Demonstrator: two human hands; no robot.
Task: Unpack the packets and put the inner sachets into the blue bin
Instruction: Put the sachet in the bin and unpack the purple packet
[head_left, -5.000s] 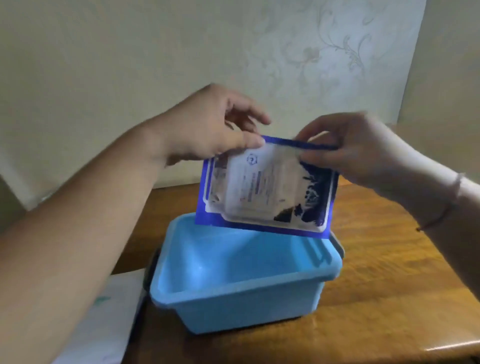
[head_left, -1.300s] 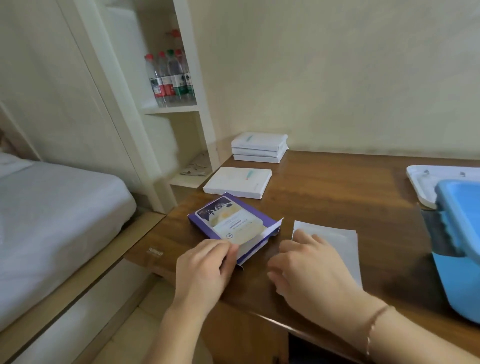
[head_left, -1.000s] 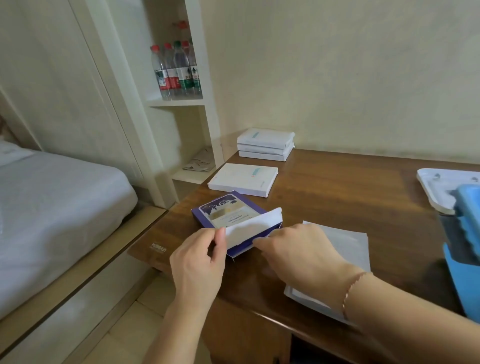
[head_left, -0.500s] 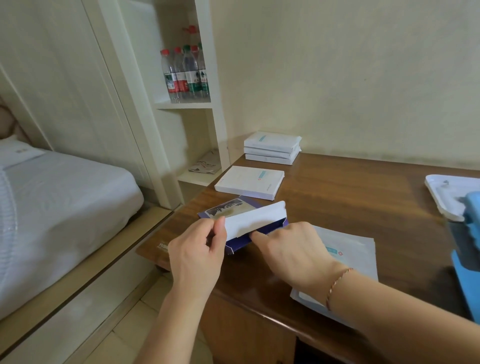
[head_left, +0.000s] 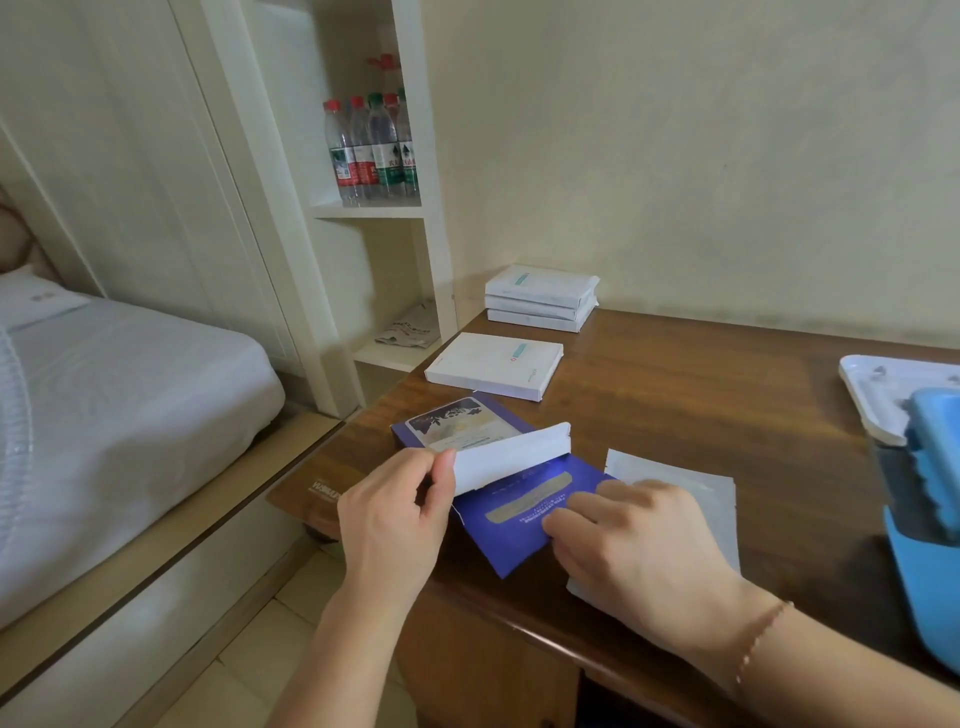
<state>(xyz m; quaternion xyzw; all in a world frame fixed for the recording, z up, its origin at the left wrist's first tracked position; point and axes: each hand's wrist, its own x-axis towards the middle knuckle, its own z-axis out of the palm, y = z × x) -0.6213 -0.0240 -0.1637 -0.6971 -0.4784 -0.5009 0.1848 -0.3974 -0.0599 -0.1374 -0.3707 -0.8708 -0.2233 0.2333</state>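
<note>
A purple box (head_left: 457, 423) lies near the wooden desk's left front corner. My left hand (head_left: 397, 514) pinches its white end flap (head_left: 511, 454) and holds it lifted. From the open end a dark blue sachet (head_left: 511, 514) sticks out toward me, and my right hand (head_left: 628, 545) holds its right side with curled fingers. The blue bin (head_left: 930, 561) shows only partly at the right edge.
A white packet (head_left: 691, 491) lies flat under my right hand. One white box (head_left: 493, 364) and a stack of three white boxes (head_left: 540, 299) sit farther back. A white tray (head_left: 878, 389) lies behind the bin. A shelf with water bottles (head_left: 371, 148) and a bed stand left.
The flap was lifted open and the blue sachet has slid out of the purple box toward me under my right hand. Five seconds ago both hands held a sachet over the bin.
</note>
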